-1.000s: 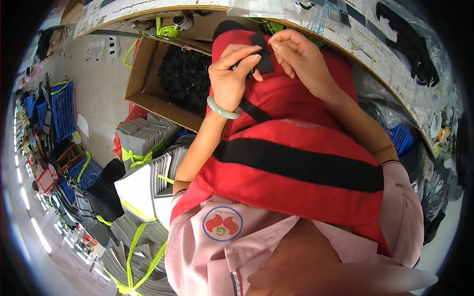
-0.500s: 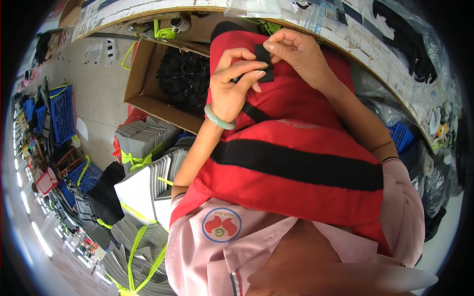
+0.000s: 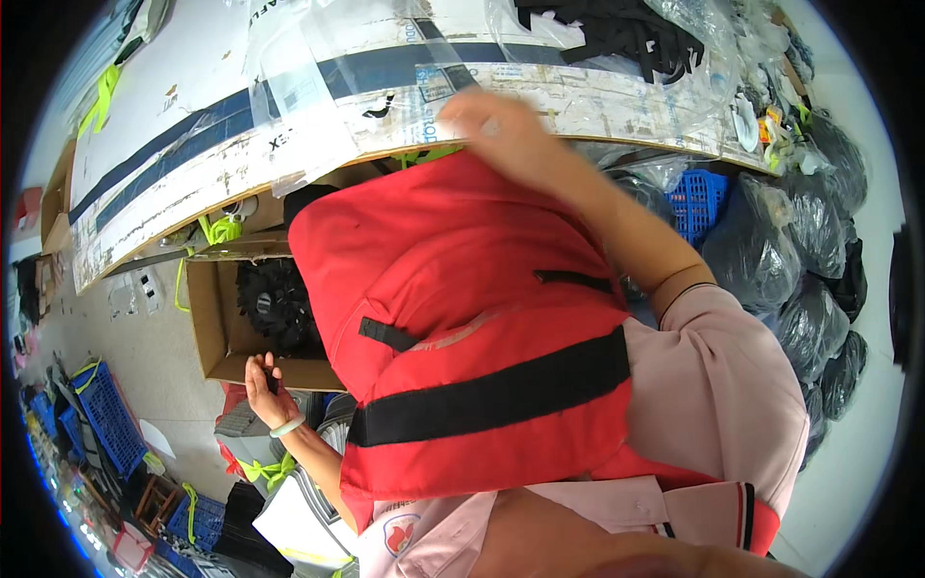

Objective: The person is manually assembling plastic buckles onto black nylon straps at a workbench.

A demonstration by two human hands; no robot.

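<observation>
**Red bag on the lap, one hand at each end**

Head view. The red bag (image 3: 462, 318), crossed by a black band (image 3: 491, 390), lies across the person's front and fills the middle of the picture. It sits between the two hands and hides most of the left forearm.

Left hand (image 3: 262, 385): low, beside the bag's lower left corner, at the front lip of an open cardboard box (image 3: 217, 328). Its fingers are curled around a small dark piece (image 3: 271, 382), held in a pinch. A pale green bracelet (image 3: 286, 427) sits on the wrist. Black round parts (image 3: 275, 303) lie inside the box, just above this hand.

Right hand (image 3: 501, 130): raised at the bag's far top edge, blurred. Whether its fingers are spread or closed cannot be told. It lies against the near edge of the worktable (image 3: 193, 164), which is covered with clear plastic sheet (image 3: 308, 87).

Obstructions. The table edge runs directly behind the right hand. A blue crate (image 3: 699, 197) and black bagged bundles (image 3: 809, 279) crowd the space to the right of the right forearm. Black straps (image 3: 617, 29) lie on the table beyond that hand.

Open room. Bare floor (image 3: 154, 385) shows to the left of the left hand; below it, stacked grey goods tied with yellow-green strap (image 3: 265, 472) close the way.
</observation>
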